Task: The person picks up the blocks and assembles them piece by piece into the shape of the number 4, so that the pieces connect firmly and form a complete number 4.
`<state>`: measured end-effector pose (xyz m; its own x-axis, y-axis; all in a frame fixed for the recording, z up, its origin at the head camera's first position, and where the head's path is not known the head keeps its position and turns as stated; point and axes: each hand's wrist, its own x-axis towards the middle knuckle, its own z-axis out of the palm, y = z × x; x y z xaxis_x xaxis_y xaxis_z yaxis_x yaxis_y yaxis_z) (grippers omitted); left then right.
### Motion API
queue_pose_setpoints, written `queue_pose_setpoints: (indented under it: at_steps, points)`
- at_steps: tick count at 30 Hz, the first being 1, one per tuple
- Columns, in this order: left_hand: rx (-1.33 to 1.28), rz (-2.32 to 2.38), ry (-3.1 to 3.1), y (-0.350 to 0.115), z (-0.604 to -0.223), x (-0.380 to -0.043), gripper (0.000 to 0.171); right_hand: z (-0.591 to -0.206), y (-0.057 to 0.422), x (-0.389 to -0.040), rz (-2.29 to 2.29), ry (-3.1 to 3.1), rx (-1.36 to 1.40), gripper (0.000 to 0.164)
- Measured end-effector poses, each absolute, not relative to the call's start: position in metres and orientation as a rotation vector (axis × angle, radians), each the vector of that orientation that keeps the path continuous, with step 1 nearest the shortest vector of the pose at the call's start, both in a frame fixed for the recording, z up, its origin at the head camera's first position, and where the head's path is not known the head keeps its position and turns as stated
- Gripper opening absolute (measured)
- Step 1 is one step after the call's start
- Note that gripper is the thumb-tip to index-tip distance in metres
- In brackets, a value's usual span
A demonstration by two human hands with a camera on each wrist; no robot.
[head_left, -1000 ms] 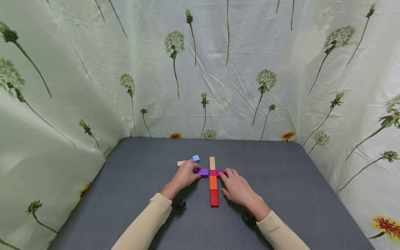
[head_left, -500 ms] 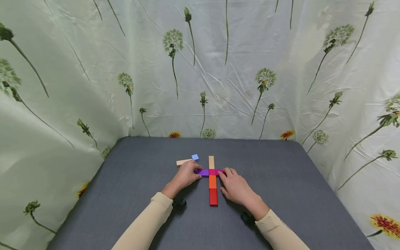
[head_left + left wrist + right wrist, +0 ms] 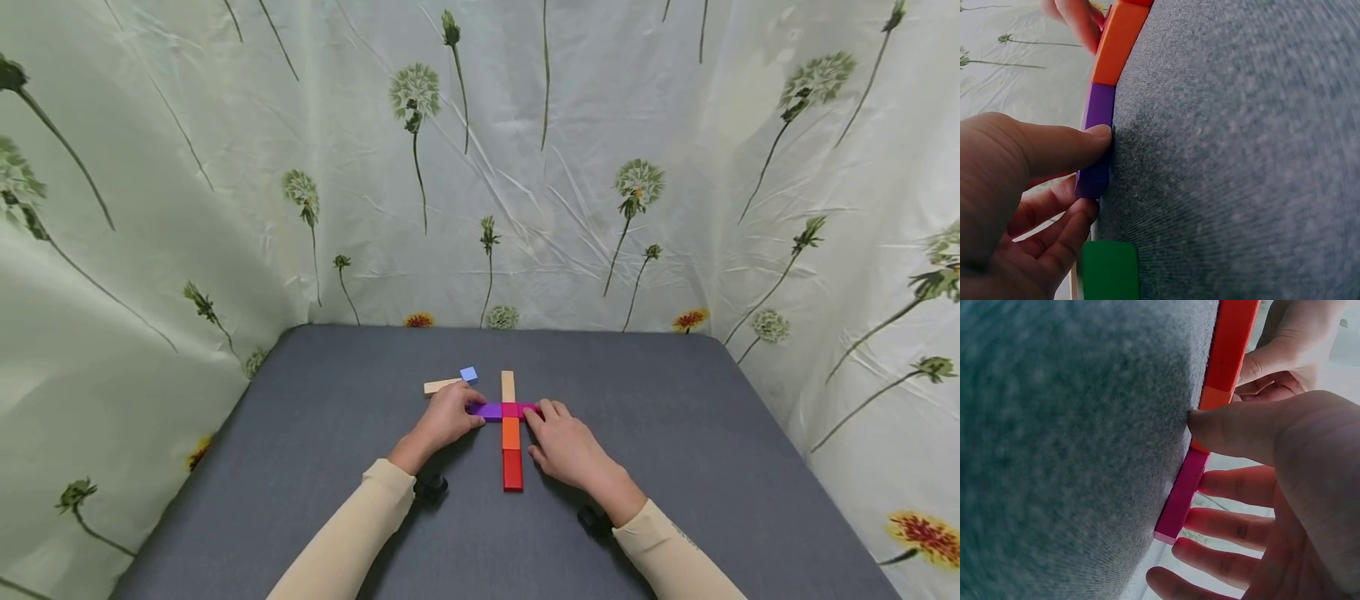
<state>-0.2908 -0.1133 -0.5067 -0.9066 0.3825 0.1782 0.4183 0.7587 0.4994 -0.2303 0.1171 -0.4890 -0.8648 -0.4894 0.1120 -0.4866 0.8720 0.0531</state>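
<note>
My left hand [image 3: 444, 417] pinches a purple block [image 3: 1100, 106] by its outer end, thumb on the near side. The block's other end meets a pinkish-red cube [image 3: 510, 409] at the centre of a cross of coloured blocks. On the opposite side, fingertips of my right hand [image 3: 572, 450] touch a magenta block [image 3: 1182, 497], fingers mostly straight and spread. Its thumb lies beside the orange block [image 3: 511, 432]. A red block [image 3: 513, 471] forms the near end of the cross, a bare-wood block [image 3: 508, 386] the far end.
Beyond the left hand lie a second bare-wood block [image 3: 438, 386] and a small blue cube [image 3: 468, 375]. A green block [image 3: 1110, 269] sits close by the left fingers, hidden in the head view. Flowered curtain [image 3: 570, 208] hangs behind the grey tabletop [image 3: 262, 467].
My left hand has slid the purple block right, closing the gap to the central cube. My right hand has stayed at the magenta block.
</note>
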Motion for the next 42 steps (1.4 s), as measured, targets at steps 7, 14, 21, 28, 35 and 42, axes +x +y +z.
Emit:
queue_pose_setpoints:
  at_steps: [7,14,21,28,35,42]
  points:
    - [-0.631,-0.829,-2.915,-0.1117,-0.5055,-0.2911,0.023,-0.4890,0.1175,-0.2300,-0.037,-2.906,0.777,0.062]
    - [-0.628,-0.813,-2.938,-0.1115,-0.5040,-0.2927,0.023,-0.4896,0.1169,-0.2316,-0.052,-2.919,0.771,0.063]
    - [-0.630,-0.817,-2.963,-0.1121,-0.5014,-0.2933,0.022,-0.4890,0.1163,-0.2322,-0.065,-2.918,0.768,0.062]
    - [-0.626,-0.792,-2.983,-0.1116,-0.5014,-0.2944,0.022,-0.4890,0.1157,-0.2315,-0.073,-2.921,0.770,0.062]
    - [-0.609,-0.819,-2.980,-0.1111,-0.5025,-0.2927,0.022,-0.4889,0.1159,-0.2301,-0.063,-2.915,0.770,0.062]
    - [-0.639,-0.795,-2.948,-0.1110,-0.5041,-0.2926,0.023,-0.4888,0.1151,-0.2306,-0.078,-2.911,0.766,0.063]
